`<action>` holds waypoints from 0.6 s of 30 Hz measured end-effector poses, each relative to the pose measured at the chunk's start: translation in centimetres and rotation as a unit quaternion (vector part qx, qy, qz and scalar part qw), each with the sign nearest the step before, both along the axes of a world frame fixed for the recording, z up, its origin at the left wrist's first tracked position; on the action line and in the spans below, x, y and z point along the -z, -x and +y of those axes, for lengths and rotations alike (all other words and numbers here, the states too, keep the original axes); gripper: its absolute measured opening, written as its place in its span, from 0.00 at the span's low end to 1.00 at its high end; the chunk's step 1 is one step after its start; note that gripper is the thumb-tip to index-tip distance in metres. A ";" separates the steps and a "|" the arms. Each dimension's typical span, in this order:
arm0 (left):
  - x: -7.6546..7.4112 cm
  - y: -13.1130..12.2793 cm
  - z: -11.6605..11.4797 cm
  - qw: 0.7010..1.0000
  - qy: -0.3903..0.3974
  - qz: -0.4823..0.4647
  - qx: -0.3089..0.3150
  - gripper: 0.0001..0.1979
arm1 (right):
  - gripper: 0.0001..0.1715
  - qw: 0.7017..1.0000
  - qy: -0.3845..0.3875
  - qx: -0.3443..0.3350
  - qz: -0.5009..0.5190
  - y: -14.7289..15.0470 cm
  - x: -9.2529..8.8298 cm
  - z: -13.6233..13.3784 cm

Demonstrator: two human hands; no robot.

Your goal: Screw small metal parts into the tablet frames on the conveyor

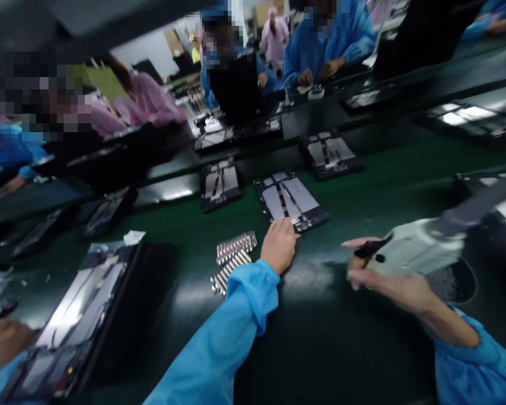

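My left hand (279, 244), in a blue sleeve, has its fingers closed on the near edge of an opened tablet (293, 197) with pale battery cells and dark flex strips. Beside my left wrist lie two small strips of metallic parts (231, 261), one over the other. On the right, my right hand (394, 287) is closed around the dark front end of a pale grey-green device (421, 247) with a grey stem; its exact kind is unclear. Beneath this device a dark round base (453, 281) shows in part.
Several other opened tablets (221, 183) lie along the green belt (379, 197). A larger one (80, 304) leans at the left, near another person's hand (4, 343). Across the line sit people in blue and pink smocks, with a roll of tape (316, 93) by one.
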State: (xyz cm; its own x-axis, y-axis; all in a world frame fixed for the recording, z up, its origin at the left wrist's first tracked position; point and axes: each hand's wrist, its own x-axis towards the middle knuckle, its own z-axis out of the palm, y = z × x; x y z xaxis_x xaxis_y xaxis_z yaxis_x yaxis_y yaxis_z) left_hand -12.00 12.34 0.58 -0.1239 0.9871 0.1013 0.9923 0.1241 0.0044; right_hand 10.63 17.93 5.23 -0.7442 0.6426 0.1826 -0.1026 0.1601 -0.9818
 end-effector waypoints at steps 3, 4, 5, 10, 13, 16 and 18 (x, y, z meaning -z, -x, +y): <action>-1.6 4.6 4.1 0.998 0.011 0.047 -0.034 0.13 | 0.37 0.995 0.092 -0.019 0.041 1.3 1.5 0.8; -2.1 5.9 5.0 0.997 0.014 0.062 -0.044 0.12 | 0.41 0.992 0.117 -0.029 0.047 1.7 1.8 1.0; -2.5 6.9 5.7 0.996 0.020 0.073 -0.055 0.10 | 0.44 0.989 0.138 -0.036 0.046 2.0 1.9 1.0; -3.9 10.2 5.1 0.987 0.074 0.093 -0.112 0.11 | 0.37 0.986 0.169 0.009 0.002 2.1 1.7 0.5; -5.3 13.3 3.2 0.976 0.120 0.102 -0.148 0.15 | 0.27 0.989 0.146 0.010 -0.018 2.0 1.3 0.5; -6.6 17.2 1.5 0.959 0.171 0.123 -0.188 0.17 | 0.17 0.994 0.105 0.025 0.014 2.1 1.6 0.5; -6.9 19.2 0.7 0.949 0.191 0.140 -0.207 0.20 | 0.18 0.995 0.080 0.049 0.041 2.4 1.9 0.2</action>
